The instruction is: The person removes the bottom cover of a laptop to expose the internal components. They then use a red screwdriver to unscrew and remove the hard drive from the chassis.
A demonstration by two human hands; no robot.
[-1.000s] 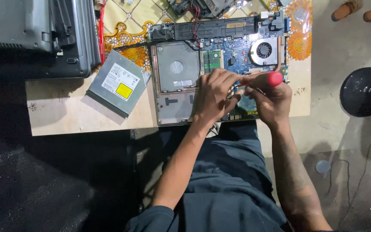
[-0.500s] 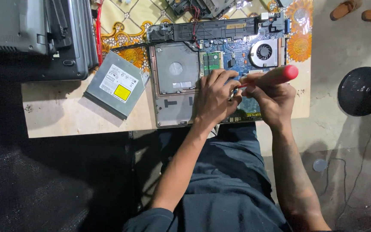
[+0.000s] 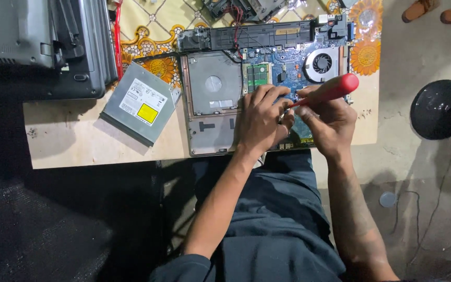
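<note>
Leftmost, a stack of grey closed laptops [image 3: 43, 47] sits at the table's far left corner, partly over the edge of the wooden tabletop [image 3: 79, 146]. Just right of it lies a silver optical drive [image 3: 139, 109], flat, turned at an angle, yellow sticker up, its corner near the open laptop base [image 3: 212, 125] but whether they touch is unclear.

Laptop base: bottom cover off, lying flat near the table's front edge. Silver hard-drive bay [image 3: 212, 83] at left, green memory module [image 3: 258, 74] beside it, blue circuit board [image 3: 293, 65] further right, round cooling fan [image 3: 322, 63] at the upper right. A patterned yellow cloth [image 3: 147, 31] with orange flowers lies under the far part of the base.

Left hand [image 3: 259, 120]: palm down on the middle of the base, fingers curled and pressed onto the board just below the memory module. Holds nothing that I can see; fingertips meet the right hand.

Right hand [image 3: 327, 120]: closed around a screwdriver with a red handle [image 3: 332, 89]. Handle points up and to the right, tilted; shaft slants down toward the left hand's fingertips. Tip hidden between the two hands.

Right of the table, a black round stool seat [image 3: 439, 108] stands on the grey floor [image 3: 418, 172], well apart from the hands.
</note>
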